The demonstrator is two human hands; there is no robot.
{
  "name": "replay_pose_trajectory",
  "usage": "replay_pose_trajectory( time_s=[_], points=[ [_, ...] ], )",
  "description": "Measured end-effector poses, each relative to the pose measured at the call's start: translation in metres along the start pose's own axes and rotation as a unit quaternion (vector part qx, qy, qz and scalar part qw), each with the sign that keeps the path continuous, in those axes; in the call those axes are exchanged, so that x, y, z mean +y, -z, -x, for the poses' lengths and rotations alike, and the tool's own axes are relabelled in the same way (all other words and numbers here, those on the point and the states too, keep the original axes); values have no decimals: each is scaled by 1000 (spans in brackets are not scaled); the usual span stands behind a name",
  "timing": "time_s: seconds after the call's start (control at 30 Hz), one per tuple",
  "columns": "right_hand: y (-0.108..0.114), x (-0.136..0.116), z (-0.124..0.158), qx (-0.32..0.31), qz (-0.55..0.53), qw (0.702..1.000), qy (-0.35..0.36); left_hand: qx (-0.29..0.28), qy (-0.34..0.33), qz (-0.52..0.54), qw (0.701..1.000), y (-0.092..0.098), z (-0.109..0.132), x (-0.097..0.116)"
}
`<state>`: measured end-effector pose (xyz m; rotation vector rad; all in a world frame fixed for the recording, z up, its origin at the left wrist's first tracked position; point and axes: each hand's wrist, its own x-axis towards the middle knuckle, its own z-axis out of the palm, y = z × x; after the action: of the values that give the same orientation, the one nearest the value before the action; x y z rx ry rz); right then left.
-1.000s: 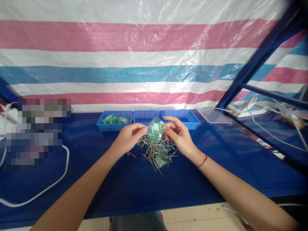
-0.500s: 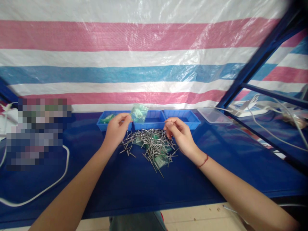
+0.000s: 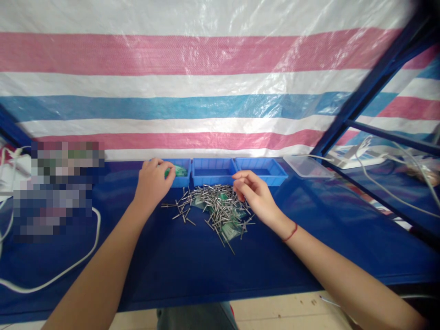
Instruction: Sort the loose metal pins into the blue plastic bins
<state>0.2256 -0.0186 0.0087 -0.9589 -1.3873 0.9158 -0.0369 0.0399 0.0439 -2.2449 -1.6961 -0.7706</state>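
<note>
My left hand [image 3: 155, 178] is over the left blue bin [image 3: 180, 183], which holds green packets [image 3: 178, 171]. Its fingers curve down at the bin, and whether anything is between them is hidden. My right hand [image 3: 253, 192] hovers at the right edge of a pile of metal rivets [image 3: 220, 201], fingers curled in, their tips partly hidden. Green-tinted plastic packets [image 3: 231, 230] lie among the rivets. Behind the pile stand a middle blue bin [image 3: 213, 180] and a right blue bin [image 3: 263, 181], with nothing visible inside.
A clear plastic lid [image 3: 307, 166] lies right of the bins on the blue table [image 3: 192, 275]. A white cable [image 3: 98, 229] curves at the left. Blue metal posts [image 3: 343, 121] and a power strip [image 3: 360, 158] are at the right.
My left hand has moved left with the green packet, from before the middle bin to the left bin; that packet no longer shows in its fingers. My right hand is nearly still.
</note>
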Motion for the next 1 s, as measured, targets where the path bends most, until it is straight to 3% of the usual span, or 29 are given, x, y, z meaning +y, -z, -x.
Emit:
replay_pose_trajectory(
  time_s=[0.07,0.17,0.27,0.5,0.7,0.87,1.0],
  points=[
    [-1,-1,2,-10,15,1000,-2,-84,-78,69,991,5,1,5],
    [-3,0,4,-29,42,999,5,-236,-148,143,950,2,8,14],
    [-5,1,6,-49,60,997,14,-289,-177,167,926,-6,16,24],
    [-6,2,9,-64,82,994,23,-261,-232,92,932,-9,18,32],
    [-5,2,10,-63,156,983,75,-246,-288,44,924,-10,17,37],
    [-6,-1,12,-83,222,963,127,-239,-292,-22,926,-8,19,48],
    [-12,0,12,-56,251,953,160,-226,-292,-47,928,-6,22,50]
  ],
)
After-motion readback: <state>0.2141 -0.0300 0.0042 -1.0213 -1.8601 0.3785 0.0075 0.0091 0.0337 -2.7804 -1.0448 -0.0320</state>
